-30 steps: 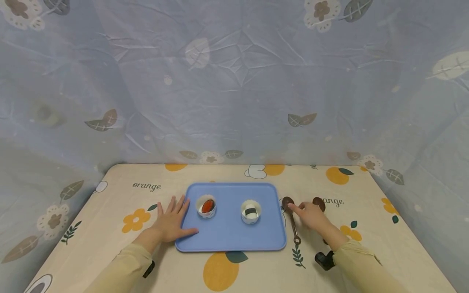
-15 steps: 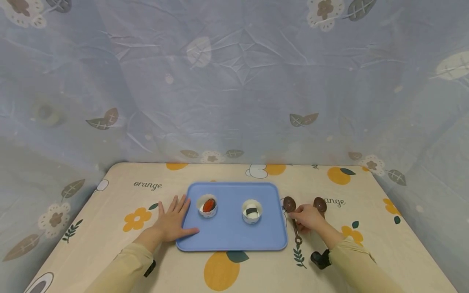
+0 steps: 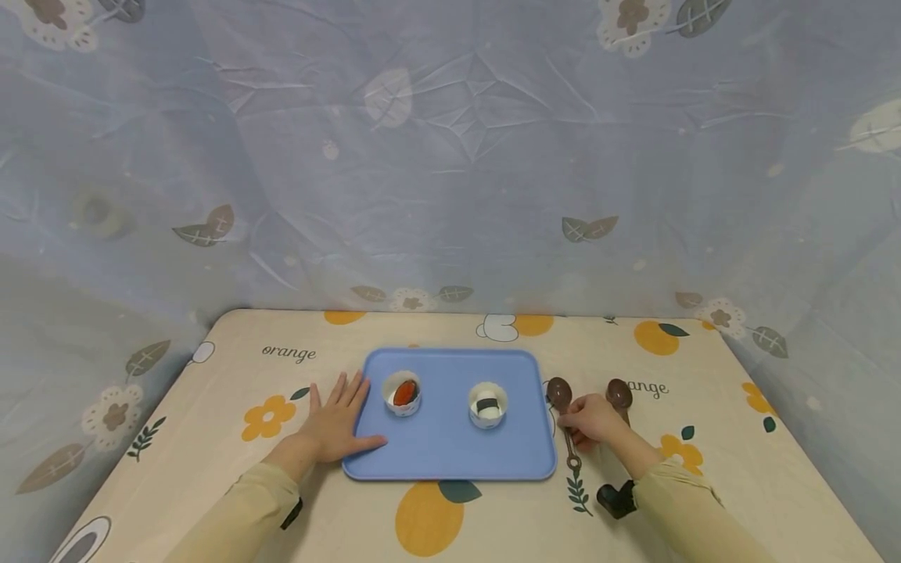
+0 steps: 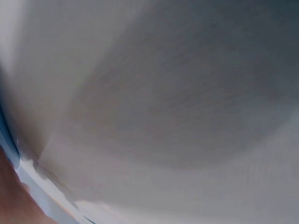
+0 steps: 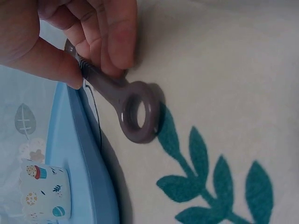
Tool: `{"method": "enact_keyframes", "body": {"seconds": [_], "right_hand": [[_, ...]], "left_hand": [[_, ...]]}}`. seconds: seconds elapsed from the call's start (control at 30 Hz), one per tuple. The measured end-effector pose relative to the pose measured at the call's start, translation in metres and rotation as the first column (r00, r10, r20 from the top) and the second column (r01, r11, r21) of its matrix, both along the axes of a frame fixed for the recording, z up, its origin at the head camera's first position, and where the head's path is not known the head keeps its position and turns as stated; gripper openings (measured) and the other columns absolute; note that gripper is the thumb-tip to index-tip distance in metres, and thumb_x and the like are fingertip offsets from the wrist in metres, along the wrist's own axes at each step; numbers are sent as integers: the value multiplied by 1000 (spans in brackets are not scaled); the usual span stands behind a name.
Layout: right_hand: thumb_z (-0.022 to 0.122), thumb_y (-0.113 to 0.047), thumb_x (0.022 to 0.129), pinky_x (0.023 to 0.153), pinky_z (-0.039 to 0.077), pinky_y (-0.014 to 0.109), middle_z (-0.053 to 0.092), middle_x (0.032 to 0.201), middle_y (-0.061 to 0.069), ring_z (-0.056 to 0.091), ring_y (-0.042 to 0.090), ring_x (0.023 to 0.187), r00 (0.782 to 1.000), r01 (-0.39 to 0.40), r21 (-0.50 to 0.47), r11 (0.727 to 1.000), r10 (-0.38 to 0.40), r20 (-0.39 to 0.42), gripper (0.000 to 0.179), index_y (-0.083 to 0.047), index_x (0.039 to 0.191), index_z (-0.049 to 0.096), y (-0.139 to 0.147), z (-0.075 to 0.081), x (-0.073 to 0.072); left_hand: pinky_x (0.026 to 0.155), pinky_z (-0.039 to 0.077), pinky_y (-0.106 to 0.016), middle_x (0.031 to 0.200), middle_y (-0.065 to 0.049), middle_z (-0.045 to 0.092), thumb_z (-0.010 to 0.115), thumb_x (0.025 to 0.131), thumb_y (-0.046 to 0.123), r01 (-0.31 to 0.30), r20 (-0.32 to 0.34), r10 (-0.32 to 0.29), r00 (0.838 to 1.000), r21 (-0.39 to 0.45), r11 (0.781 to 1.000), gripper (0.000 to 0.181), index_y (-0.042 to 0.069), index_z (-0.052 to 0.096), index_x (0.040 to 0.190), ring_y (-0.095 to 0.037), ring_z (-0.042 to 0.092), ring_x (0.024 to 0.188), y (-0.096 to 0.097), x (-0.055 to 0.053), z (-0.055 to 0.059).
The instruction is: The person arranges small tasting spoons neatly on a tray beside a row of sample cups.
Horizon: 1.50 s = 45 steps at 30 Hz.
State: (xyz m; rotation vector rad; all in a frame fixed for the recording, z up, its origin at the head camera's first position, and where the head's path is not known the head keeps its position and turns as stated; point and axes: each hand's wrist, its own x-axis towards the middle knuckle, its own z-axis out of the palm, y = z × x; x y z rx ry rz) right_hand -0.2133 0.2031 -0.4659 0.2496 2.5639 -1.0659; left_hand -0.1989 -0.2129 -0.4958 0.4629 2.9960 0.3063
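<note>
My left hand [image 3: 332, 428] lies with spread, straight fingers at the left edge of a blue tray [image 3: 439, 450]. To the tray's right, my right hand [image 3: 597, 421] pinches the handle of a brown spoon [image 3: 559, 391] just below its bowl. The right wrist view shows thumb and fingers around that handle [image 5: 110, 88], its ring end near the cloth. A second brown spoon [image 3: 619, 392] lies farther right, partly hidden by the right hand and forearm. The left wrist view has mostly blurred cloth, with a bit of the left hand [image 4: 16, 198] at its corner.
On the tray, a patterned paper cup [image 3: 389, 387] at left holds a red and black sushi-like piece [image 3: 404, 392]. Another cup [image 3: 489, 423] at right holds a white piece with a black band [image 3: 487, 404]. A patterned cloth [image 3: 514, 520] covers the table; a curtain [image 3: 450, 172] hangs behind.
My right hand has moved from the near spoon's bowl down onto its handle and now pinches it. The left hand keeps its place on the tray's edge. The head view has shifted slightly.
</note>
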Motion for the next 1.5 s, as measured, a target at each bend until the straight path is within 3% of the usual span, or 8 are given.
{"method": "enact_keyframes", "body": {"seconds": [0.43,0.77,1.17,1.5], "right_hand": [[59,-7,88,51,52,22,54,61,1,55,8,50,989,62,-182,981,-36,140,11,3,90,59,4,1,-1],[57,-9,90,53,52,21,55,61,0,57,8,52,986,79,-272,959,-34,163,16,5,97,58,8,11,-2],[54,-11,92,58,52,21,56,66,0,57,8,58,987,65,-343,937,-9,163,23,8,105,57,10,23,-9],[52,-13,93,63,55,21,58,72,-1,57,8,63,989,36,-407,913,27,148,36,13,118,50,7,37,-10]], "left_hand": [[103,-3,-73,157,-16,13,57,75,68,-5,2,5,1000,-9,1000,105,1,19,147,-41,9,144,3,2,0],[103,-5,-73,157,-17,10,56,77,67,-7,41,7,999,-5,1000,105,1,17,148,-41,7,144,6,3,9],[102,-4,-74,156,-17,13,56,75,68,-13,13,13,1000,-24,1000,106,0,19,147,-41,10,143,4,-1,2],[102,-3,-75,157,-18,11,55,77,68,-10,55,12,998,-36,999,105,-1,18,147,-42,8,143,5,3,14]]}}
